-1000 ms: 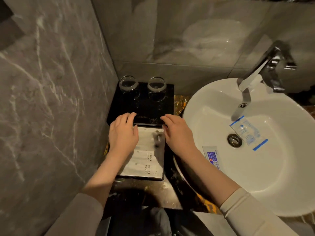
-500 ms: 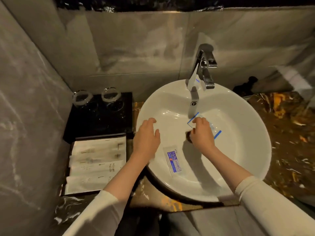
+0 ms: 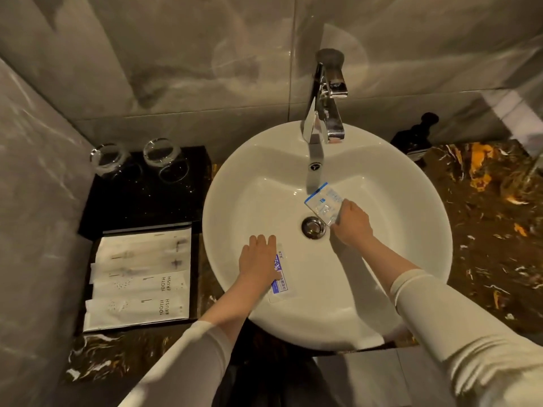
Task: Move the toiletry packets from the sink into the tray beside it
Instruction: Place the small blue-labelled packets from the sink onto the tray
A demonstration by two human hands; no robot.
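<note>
Both hands are inside the round white sink (image 3: 411,230). My right hand (image 3: 352,223) pinches a clear packet with blue edges (image 3: 323,202) just right of the drain, its far end lifted off the basin. My left hand (image 3: 257,259) lies flat, fingers together, on a white packet with blue print (image 3: 280,282) on the basin's near-left slope; whether it grips the packet is unclear. The black tray (image 3: 194,259) stands left of the sink and holds several white toothbrush sachets (image 3: 141,289).
A chrome tap (image 3: 326,101) rises behind the basin, and the drain (image 3: 313,227) sits mid-bowl. Two upturned glasses (image 3: 138,158) stand on a black slab (image 3: 141,201) behind the tray. A dark bottle (image 3: 415,139) stands on the marble counter (image 3: 493,236), right. Walls close in left and behind.
Both hands left the tray and went into the sink. The right hand took hold of the blue-edged packet and lifted its end; the left hand came down on the other packet.
</note>
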